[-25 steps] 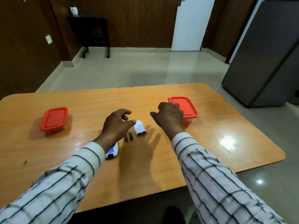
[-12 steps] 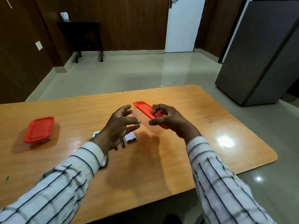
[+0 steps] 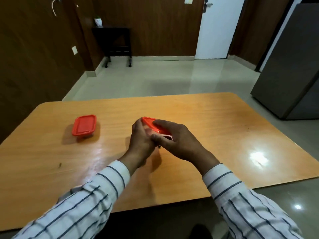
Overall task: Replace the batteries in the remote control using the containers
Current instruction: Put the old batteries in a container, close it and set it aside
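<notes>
- Two hands meet over the middle of the table (image 3: 198, 121), both gripping one red-lidded box (image 3: 150, 124) lifted off the wood.
- Left hand (image 3: 140, 140) is curled round the box's near left side, fingers (image 3: 135, 125) hooked up at the lid's left corner.
- Right hand (image 3: 174, 138) lies over the lid from 3 o'clock, fingers across the red top and thumb (image 3: 158, 138) pressed under the near rim, so the box is pinched between them.
- Box tilts, its left end higher, and its clear body mostly hides behind the hands; a strip of pale rim shows just above the right thumb.
- Whether the lid has come loose, I cannot tell from here.
- Second box (image 3: 84, 125), lid on, sits flat on the table at 9 o'clock from the hands, well apart from them.
- One small dark bit (image 3: 159, 146) peeps out just below the thumbs, at 6 o'clock from the held box; too little shows to say what it is.
- Remote is out of sight, hidden by the hands if it lies there at all.
- Striped sleeves (image 3: 96, 195) run from the near edge up to both wrists.
- Past the table at 12 o'clock stands a white door (image 3: 219, 28); a grey fridge (image 3: 290, 66) stands at 2 o'clock, a dark side table (image 3: 114, 40) at 11 o'clock.
</notes>
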